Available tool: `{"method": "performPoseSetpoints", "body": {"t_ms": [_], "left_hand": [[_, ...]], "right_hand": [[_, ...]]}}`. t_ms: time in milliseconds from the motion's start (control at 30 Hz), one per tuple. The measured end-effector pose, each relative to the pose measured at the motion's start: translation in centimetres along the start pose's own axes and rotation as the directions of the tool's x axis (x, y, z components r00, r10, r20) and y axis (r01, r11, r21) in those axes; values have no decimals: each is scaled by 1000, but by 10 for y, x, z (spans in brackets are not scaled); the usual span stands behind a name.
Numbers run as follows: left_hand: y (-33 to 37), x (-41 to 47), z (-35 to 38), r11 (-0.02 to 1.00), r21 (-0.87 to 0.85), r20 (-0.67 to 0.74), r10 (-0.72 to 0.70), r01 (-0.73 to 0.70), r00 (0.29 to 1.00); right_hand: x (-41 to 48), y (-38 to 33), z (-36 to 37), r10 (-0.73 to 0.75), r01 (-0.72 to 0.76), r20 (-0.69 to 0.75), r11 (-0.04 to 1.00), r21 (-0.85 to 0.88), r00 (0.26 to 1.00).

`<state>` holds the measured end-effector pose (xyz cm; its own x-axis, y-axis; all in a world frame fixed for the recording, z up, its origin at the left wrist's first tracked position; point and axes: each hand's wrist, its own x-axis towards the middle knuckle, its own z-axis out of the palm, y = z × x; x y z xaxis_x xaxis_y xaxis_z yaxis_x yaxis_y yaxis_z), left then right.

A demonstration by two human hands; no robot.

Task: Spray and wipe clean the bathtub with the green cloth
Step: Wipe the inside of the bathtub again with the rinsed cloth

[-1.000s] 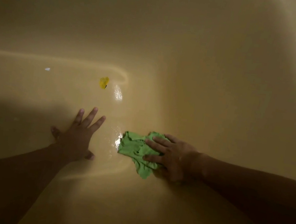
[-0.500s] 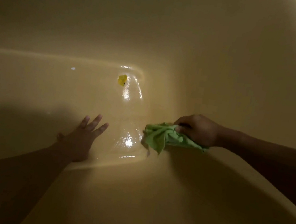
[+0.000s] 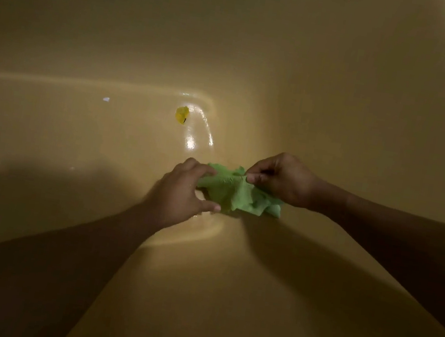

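Observation:
I look down into a beige bathtub [image 3: 313, 95] lit dimly from above. The crumpled green cloth [image 3: 236, 193] is lifted just above the tub floor, between my two hands. My left hand [image 3: 180, 193] grips the cloth's left edge with curled fingers and thumb. My right hand [image 3: 280, 178] pinches its upper right edge between thumb and fingers. No spray bottle is in sight.
A small yellow object [image 3: 181, 115] lies on the wet tub floor beyond the hands, near the curved end wall. Wet streaks [image 3: 190, 143] glint to its right. A tiny white speck [image 3: 106, 99] sits further left. The tub walls rise steeply behind and to the right.
My left hand left the tub floor and moved right to take hold of the cloth. My right hand lifted the cloth off the surface and now pinches it.

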<state>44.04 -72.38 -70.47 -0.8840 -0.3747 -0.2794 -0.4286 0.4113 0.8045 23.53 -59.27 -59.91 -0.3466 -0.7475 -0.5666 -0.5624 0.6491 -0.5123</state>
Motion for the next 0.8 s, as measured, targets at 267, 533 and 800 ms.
{"method": "performPoseSetpoints", "body": {"t_ms": [267, 533, 800], "left_hand": [[24, 14, -34, 979, -81, -273, 157, -185, 949], [73, 27, -117, 975, 48, -173, 222, -217, 959], [62, 12, -166, 819, 520, 5, 281, -243, 960]], "right_hand": [[-14, -19, -31, 126, -137, 93, 982, 129, 988], [-3, -34, -39, 25, -84, -112, 827, -556, 993], [-1, -52, -58, -134, -51, -220, 737, -674, 966]]}}
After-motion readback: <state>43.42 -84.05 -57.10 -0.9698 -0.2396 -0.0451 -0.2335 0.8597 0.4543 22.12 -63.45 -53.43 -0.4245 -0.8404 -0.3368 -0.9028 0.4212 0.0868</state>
